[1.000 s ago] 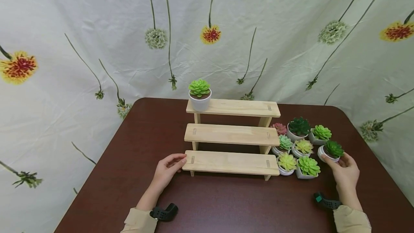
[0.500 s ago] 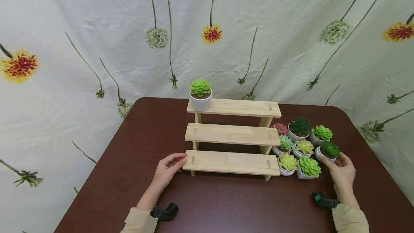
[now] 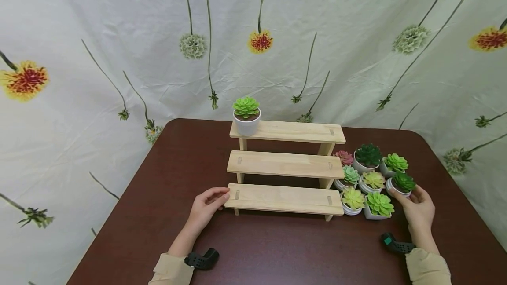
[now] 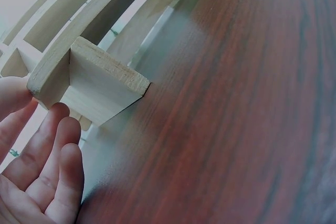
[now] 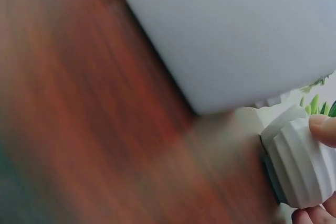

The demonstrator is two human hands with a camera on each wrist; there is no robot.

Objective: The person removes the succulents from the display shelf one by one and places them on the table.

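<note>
A three-tier wooden stand [image 3: 283,198] occupies the middle of the table. My left hand [image 3: 206,208] holds the left end of its lowest board, and in the left wrist view the thumb and fingers pinch the board's corner. At the right, my right hand [image 3: 420,210] grips a dark green potted succulent [image 3: 404,182] by its white pot. The right wrist view shows this ribbed pot [image 5: 302,161] between thumb and fingers, close to the tabletop. On the top board's left end stands a bright green succulent [image 3: 247,115] in a white pot.
Several other potted succulents cluster right of the stand, among them a bright green one [image 3: 379,206], a yellow-green one [image 3: 353,199] and a large dark green one [image 3: 367,156]. A flower-printed cloth [image 3: 158,21] hangs behind the brown table [image 3: 285,250].
My right hand has shifted left with the dark green succulent, bringing it close beside the other pots; over the last half second it hardly moves. My left hand stays at the stand.
</note>
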